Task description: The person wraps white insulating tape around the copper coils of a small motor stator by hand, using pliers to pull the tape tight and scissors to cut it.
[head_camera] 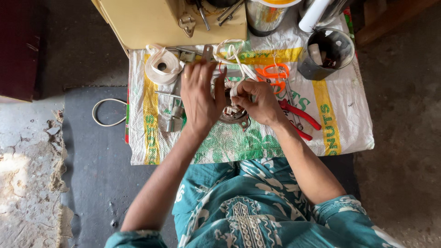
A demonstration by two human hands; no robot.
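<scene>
My left hand (200,94) lies flat, fingers together, over the left side of a round metal motor part with wire coils (235,115) on the sack-covered table. My right hand (257,101) pinches a strip of white tape (235,87) at the part's top edge. More white tape (234,53) trails up behind my hands. Most of the metal part is hidden under both hands.
A roll of white tape (161,65) lies at the left. Orange scissors (272,76) and red-handled pliers (301,117) lie to the right. A grey cup (327,55), a steel tin (264,17) and a cream box (151,20) stand at the back. The printed white sack (340,115) covers the table.
</scene>
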